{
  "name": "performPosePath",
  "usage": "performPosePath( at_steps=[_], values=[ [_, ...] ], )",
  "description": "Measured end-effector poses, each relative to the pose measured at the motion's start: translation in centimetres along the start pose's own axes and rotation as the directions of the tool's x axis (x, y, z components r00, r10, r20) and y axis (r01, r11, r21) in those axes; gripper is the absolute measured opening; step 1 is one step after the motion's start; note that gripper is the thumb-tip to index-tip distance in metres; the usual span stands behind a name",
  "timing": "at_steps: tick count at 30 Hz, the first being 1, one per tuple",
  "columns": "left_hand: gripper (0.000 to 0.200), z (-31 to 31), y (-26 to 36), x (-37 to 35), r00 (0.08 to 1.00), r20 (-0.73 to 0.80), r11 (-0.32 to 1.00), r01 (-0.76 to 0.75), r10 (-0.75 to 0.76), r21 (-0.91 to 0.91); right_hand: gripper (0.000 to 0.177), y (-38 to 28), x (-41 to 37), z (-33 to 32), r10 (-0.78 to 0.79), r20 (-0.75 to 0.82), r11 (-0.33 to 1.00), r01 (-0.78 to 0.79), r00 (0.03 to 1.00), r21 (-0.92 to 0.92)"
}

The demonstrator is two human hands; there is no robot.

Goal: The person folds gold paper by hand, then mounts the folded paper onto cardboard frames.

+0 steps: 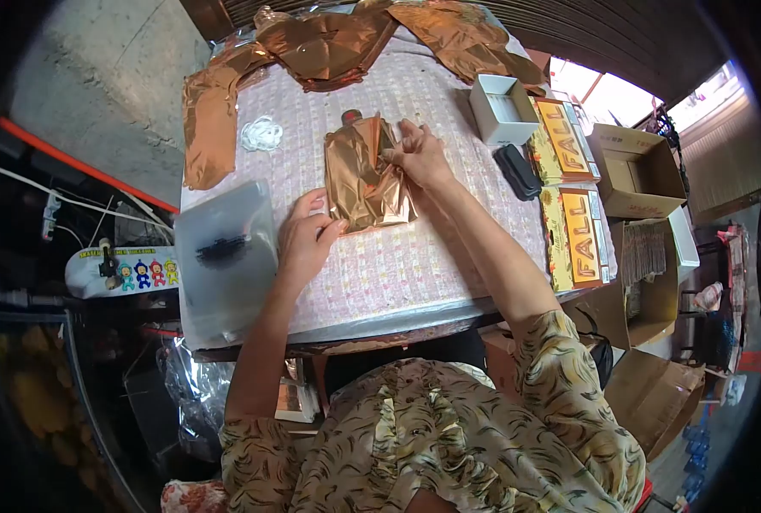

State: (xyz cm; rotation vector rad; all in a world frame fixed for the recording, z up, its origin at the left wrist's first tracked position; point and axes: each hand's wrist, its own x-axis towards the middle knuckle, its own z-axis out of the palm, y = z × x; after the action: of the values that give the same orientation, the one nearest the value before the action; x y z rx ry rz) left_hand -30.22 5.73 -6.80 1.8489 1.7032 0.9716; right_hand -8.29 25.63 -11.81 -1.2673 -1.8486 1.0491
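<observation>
A copper-coloured foil piece [355,175] lies near the middle of the bench [380,278], shiny, thin and creased. It looks partly flattened — the left edge fairly straight, the right side loose and crumpled, so not yet neat all over. The right hand [423,158] has its fingers drawn close, pinching the raised upper right edge; the left hand [306,239] is loosely open, its thumb at the lower left edge. A small dark red item [350,116] shows at the foil's far end. Further out, on pale checked cloth, are a white coil [261,133], a clear plastic stack [226,252], a long foil bundle [209,128] and more layered foil [325,47]; to the right, a white open box [504,111], black case [517,171] and glossy "FALL" packs [579,235].
</observation>
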Motion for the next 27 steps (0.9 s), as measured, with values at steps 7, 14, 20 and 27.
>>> performPosePath(
  at_steps=[7, 14, 20, 27],
  values=[
    [0.025, 0.2, -0.2, -0.1, 0.998, -0.056, 0.999, -0.038, 0.038, -0.006, 0.027, -1.4, -0.7, -1.1, 0.003, 0.069, 0.997, -0.008, 0.998, 0.071],
    [0.02, 0.0, 0.0, 0.0, 1.0, -0.001, 1.0, 0.01, -0.01, -0.007, 0.021, -0.5, -0.4, -0.3, -0.025, -0.051, 0.992, 0.018, 0.998, -0.126],
    [0.023, 0.0, 0.0, 0.1, 1.0, 0.015, 1.0, 0.026, -0.026, 0.004, 0.021, -1.8, -1.7, -0.6, -0.061, -0.166, 0.981, 0.028, 0.984, -0.193],
    [0.029, 0.2, 0.1, 0.1, 0.998, -0.054, 0.999, -0.01, 0.013, 0.052, 0.047, -3.3, -4.8, -0.2, -0.197, -0.138, 0.853, 0.1, 0.971, -0.513]
  ],
)
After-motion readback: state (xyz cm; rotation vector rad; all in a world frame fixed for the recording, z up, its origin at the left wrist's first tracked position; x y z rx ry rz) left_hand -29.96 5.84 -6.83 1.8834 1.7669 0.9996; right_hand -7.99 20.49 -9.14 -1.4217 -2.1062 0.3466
